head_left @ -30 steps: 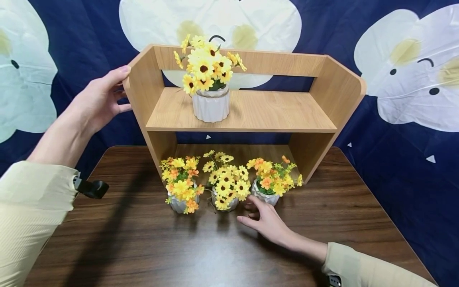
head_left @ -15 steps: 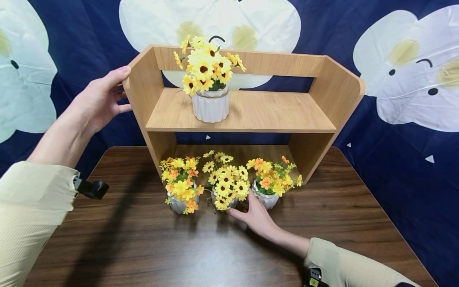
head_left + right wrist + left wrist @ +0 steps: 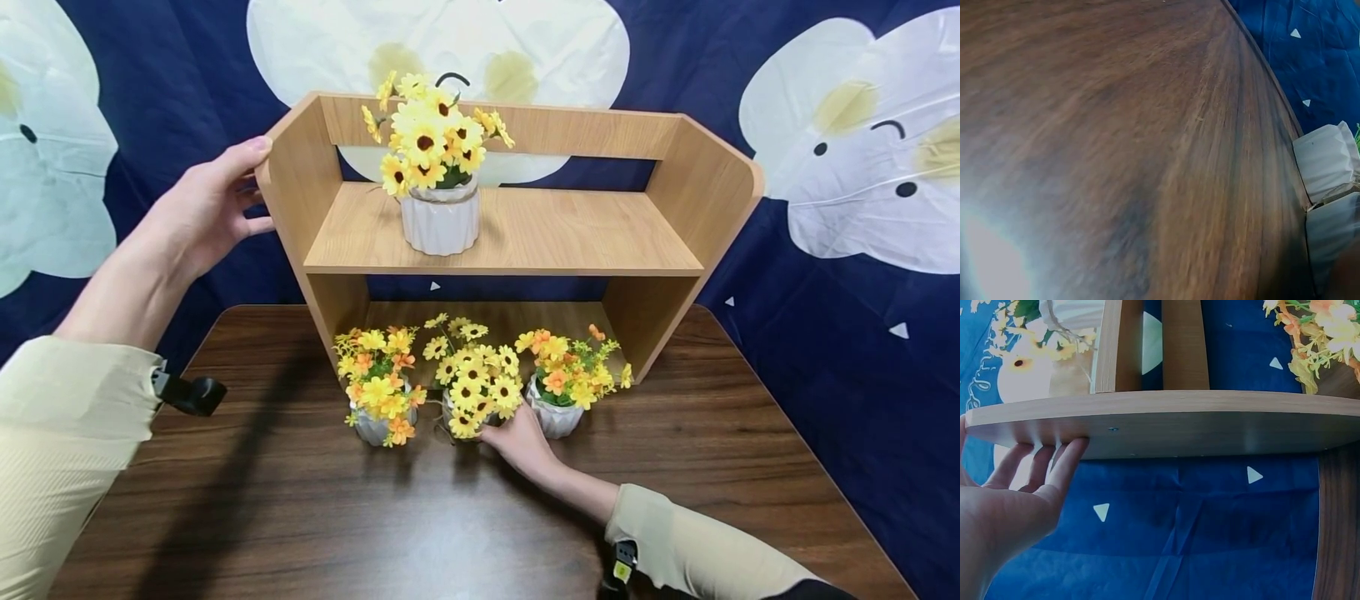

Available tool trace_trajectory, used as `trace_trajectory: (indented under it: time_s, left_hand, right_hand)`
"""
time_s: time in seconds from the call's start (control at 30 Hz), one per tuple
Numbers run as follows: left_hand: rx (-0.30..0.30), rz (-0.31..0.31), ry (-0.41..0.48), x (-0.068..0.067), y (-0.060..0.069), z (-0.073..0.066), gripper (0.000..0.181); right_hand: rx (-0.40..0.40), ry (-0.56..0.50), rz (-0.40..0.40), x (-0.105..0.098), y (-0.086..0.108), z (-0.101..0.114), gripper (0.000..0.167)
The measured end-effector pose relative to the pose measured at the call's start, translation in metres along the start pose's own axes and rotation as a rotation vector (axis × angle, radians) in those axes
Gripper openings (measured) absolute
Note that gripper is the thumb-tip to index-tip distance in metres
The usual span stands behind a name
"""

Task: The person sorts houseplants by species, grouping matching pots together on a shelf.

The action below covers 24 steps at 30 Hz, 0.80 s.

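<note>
Left hand (image 3: pixel 208 200) grips the shelf (image 3: pixel 577 229) by its left side, thumb on edge, fingertips against outer face. Right hand (image 3: pixel 527 447) curled round the middle flowerpot (image 3: pixel 472 390), directly before the shelf; fingertips hidden.

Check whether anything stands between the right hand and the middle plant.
Nothing visible does: the right hand is right at the middle plant. The right plant stands beside the hand, not between them.

Backdrop (image 3: pixel 825 350): navy cloth, creased; white clouds (image 3: pixel 862 167) with faces, small triangles (image 3: pixel 898 332). Table (image 3: pixel 750 450): dark wood grain, rounded far corners; glare (image 3: pixel 457 533).
</note>
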<state>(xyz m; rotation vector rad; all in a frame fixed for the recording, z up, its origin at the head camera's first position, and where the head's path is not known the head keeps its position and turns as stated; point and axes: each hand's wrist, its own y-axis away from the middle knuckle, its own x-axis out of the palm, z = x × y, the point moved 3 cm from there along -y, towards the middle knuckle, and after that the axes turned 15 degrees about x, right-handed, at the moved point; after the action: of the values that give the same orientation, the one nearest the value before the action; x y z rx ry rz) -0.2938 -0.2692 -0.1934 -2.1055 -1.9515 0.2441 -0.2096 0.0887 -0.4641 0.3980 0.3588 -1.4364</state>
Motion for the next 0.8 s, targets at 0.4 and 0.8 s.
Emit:
trace_trajectory:
  time_s: [0.4,0.8]
  left_hand:
    - [0.000,0.003,0.006,0.0002,-0.0002,0.0009,0.055]
    - [0.001,-0.001,-0.006,0.0003,0.0007,-0.0002,0.057]
  right_hand:
    - [-0.007,-0.054,-0.062,0.0027,-0.0056,-0.0021,0.058]
    - [-0.010,-0.175,-0.061,0.0032,-0.0039,-0.0003,0.062]
